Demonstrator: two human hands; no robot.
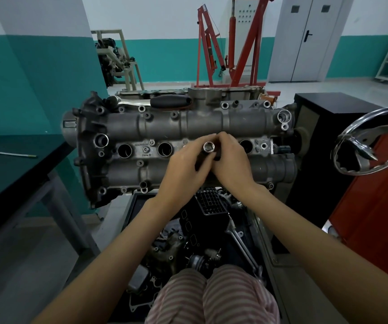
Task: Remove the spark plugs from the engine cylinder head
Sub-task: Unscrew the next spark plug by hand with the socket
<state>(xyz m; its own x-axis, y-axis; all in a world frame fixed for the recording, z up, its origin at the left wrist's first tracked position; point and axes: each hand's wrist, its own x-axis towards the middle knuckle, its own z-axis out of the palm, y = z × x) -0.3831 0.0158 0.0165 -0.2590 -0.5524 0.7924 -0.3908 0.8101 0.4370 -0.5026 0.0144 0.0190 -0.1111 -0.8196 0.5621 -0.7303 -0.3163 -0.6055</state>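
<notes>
Hands are joined over the cylinder head point(164, 127): a socket point(208, 147) is gripped between the closed fingers of the left hand point(186, 167) and the right hand point(230, 164), above the plug wells point(124, 150).

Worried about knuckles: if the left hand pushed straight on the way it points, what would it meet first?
Probably the right hand, which its fingers already touch around the socket; the left hand has no free path.
</notes>
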